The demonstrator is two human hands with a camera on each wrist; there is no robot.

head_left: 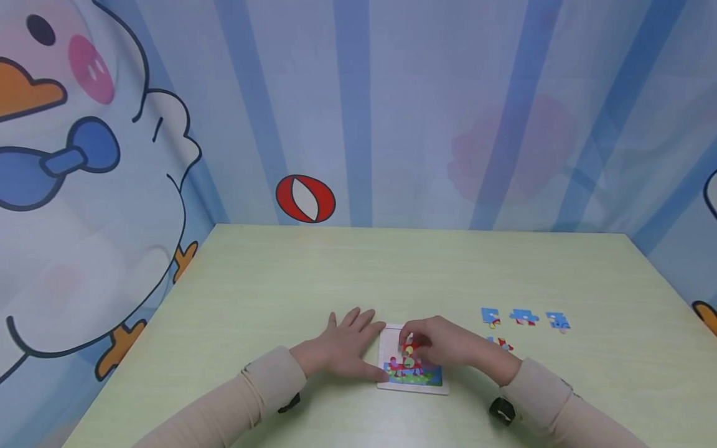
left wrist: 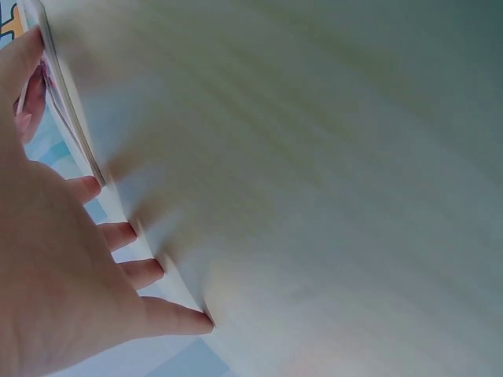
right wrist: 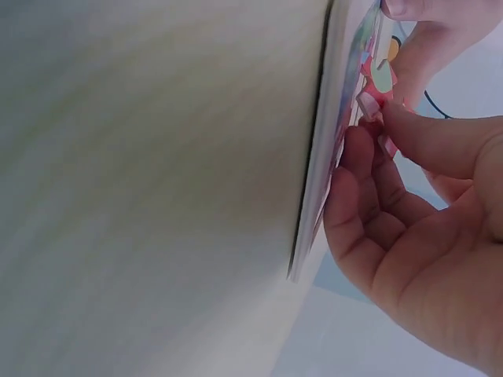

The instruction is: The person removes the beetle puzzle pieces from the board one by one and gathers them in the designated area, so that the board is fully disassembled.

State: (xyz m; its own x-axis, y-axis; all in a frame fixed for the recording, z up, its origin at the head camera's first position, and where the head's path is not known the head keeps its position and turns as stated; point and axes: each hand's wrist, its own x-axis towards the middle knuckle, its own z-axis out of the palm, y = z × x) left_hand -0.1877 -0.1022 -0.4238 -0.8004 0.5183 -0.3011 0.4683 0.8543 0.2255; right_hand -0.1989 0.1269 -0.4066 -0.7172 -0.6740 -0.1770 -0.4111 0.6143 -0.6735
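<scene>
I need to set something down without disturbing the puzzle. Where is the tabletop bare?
Bare table: a strip between the striped backdrop and the loose pieces; left, between the left sleeve and painted bird; right, past those pieces. Crowded: the puzzle board, with the left hand at its edge and the right hand pinching a piece over it.

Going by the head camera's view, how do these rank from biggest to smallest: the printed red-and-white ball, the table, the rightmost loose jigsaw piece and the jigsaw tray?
1. Table
2. Jigsaw tray, partly covered by the right hand
3. Printed red-and-white ball
4. Rightmost loose jigsaw piece
</scene>
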